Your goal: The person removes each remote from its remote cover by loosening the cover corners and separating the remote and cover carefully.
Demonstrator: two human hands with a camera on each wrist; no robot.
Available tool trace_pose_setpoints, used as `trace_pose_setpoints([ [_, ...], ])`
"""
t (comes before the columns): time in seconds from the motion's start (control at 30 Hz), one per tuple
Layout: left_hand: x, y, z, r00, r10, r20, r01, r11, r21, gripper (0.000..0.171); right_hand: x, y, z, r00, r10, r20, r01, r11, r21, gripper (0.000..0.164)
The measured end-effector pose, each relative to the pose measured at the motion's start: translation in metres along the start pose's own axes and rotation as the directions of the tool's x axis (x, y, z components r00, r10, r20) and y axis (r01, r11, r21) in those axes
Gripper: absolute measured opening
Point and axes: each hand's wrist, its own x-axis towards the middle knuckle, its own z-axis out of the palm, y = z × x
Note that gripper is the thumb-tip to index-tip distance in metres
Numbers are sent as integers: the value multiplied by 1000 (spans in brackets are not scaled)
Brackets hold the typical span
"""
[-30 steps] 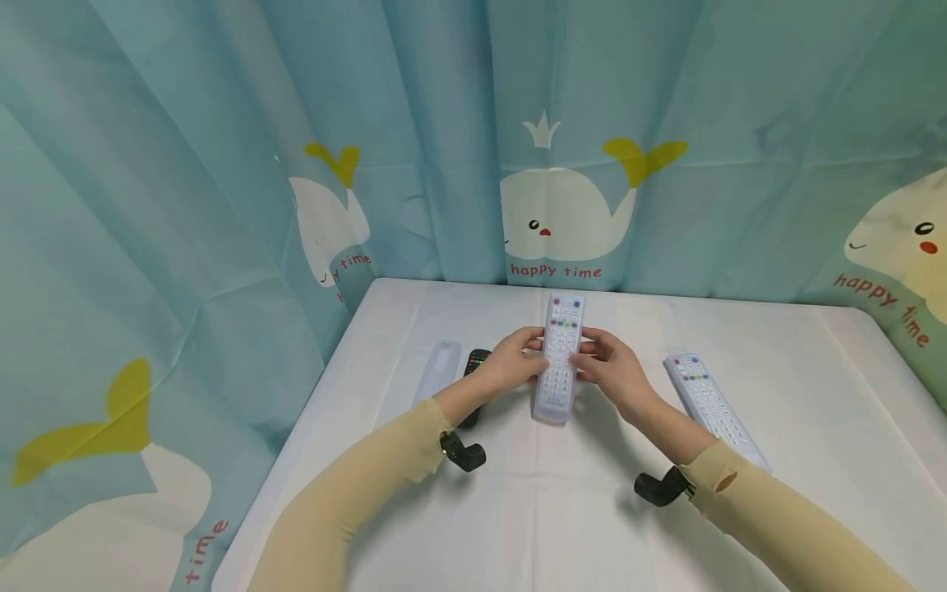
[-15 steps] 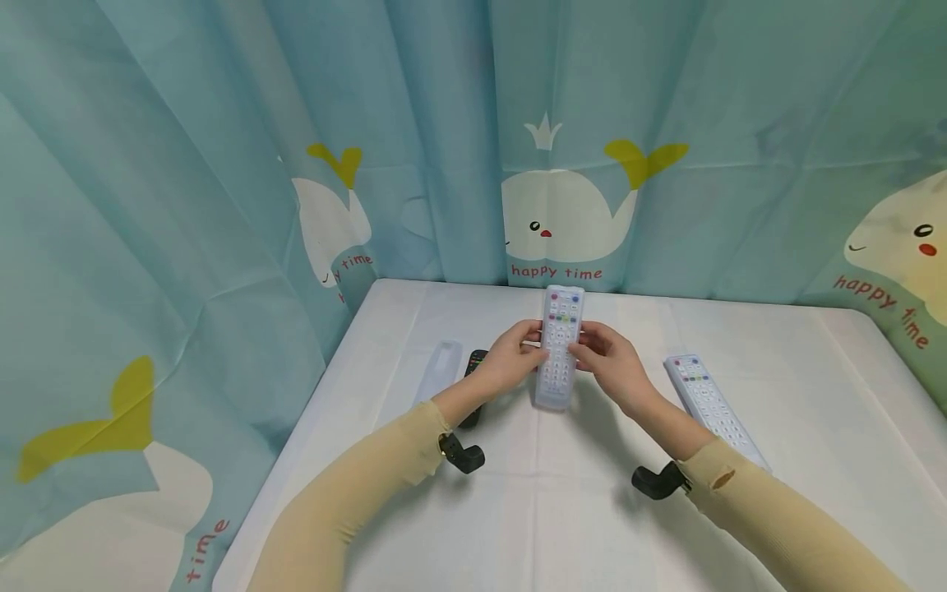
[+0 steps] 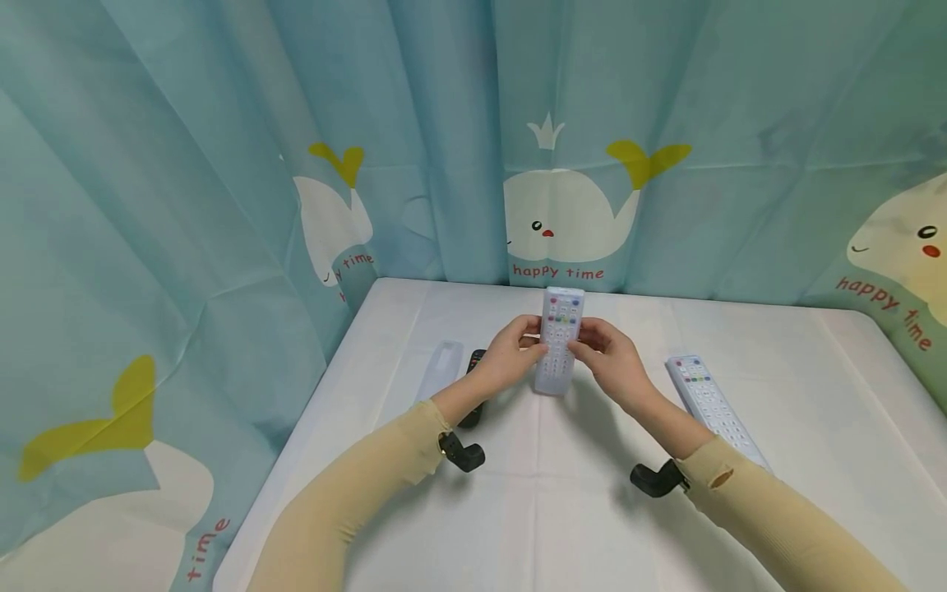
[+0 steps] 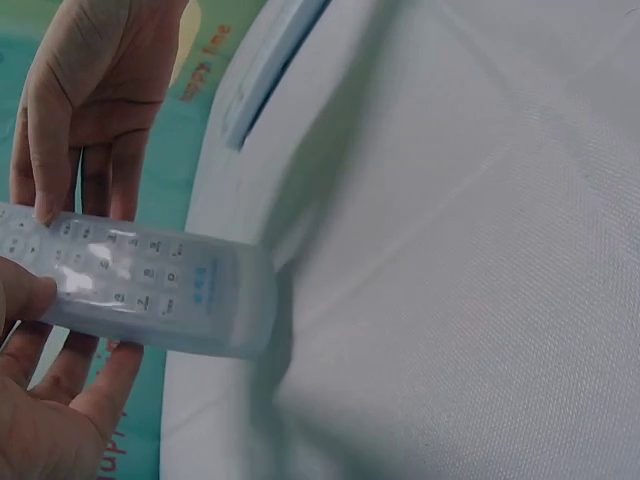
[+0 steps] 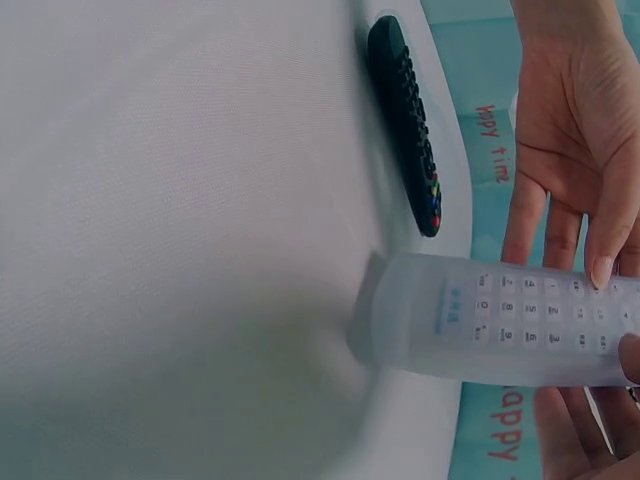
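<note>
A white remote control (image 3: 560, 337) in a translucent sleeve is held up off the table between both hands, buttons facing the head camera. My left hand (image 3: 510, 353) grips its left edge, thumb on the front and fingers behind. On the opposite edge my right hand (image 3: 610, 362) pinches it the same way. In the left wrist view the frosted end of the sleeve (image 4: 240, 300) reaches past the printed keys. The right wrist view shows the same remote (image 5: 500, 315) with its number keys and bottom end over the cloth.
Behind the left forearm lies a black remote (image 3: 473, 411), beside a translucent empty sleeve (image 3: 441, 366). Another white remote (image 3: 713, 407) lies at the right, partly behind the right forearm. A white-covered table (image 3: 510, 526) meets a blue whale-print curtain (image 3: 444, 164) at the back.
Both hands have raised the sleeved remote a little, and its lower end has tipped up and away from the table's front. Other things have stayed put.
</note>
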Motion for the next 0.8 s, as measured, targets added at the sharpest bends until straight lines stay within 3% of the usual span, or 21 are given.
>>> trace_pose_setpoints([
  [0.33,1,1,1,1000,22,-9,-21,999,39,39,1,-1,1,998,-56,-27,54,997,-54,33],
  [0.8,1,-3,2,1000,5,4,-5,999,39,36,0,4,2,1000,-25,0,25,998,-49,34],
])
